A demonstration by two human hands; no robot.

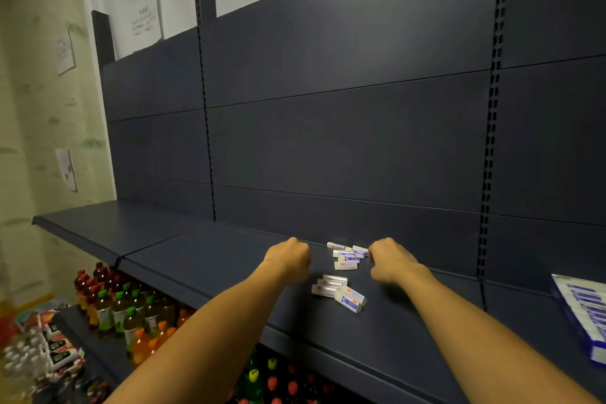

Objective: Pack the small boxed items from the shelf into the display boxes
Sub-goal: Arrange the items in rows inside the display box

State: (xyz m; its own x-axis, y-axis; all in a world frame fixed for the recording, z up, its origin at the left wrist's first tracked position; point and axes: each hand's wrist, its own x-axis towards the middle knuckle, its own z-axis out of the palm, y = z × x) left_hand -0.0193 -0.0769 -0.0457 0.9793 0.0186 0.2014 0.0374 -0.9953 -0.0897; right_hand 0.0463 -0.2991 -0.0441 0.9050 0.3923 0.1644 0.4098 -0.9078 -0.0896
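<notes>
Both hands reach over the dark shelf (196,259), toward its back edge.

Left hand (290,259) and right hand (388,261) curl downward; whether either holds anything, I cannot tell. Small boxes (346,257) lie between them, more boxes (339,293) nearer the front edge. A display box (582,311) is cut off at right.

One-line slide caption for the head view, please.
Both hands, left and right, reach over the dark shelf toward scattered small boxed items; display box at right.

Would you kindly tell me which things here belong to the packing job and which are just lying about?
For the job:
far cluster of small boxes
near cluster of small boxes
display box
shelf

Lying about:
drink bottles
papers on the wall
</notes>
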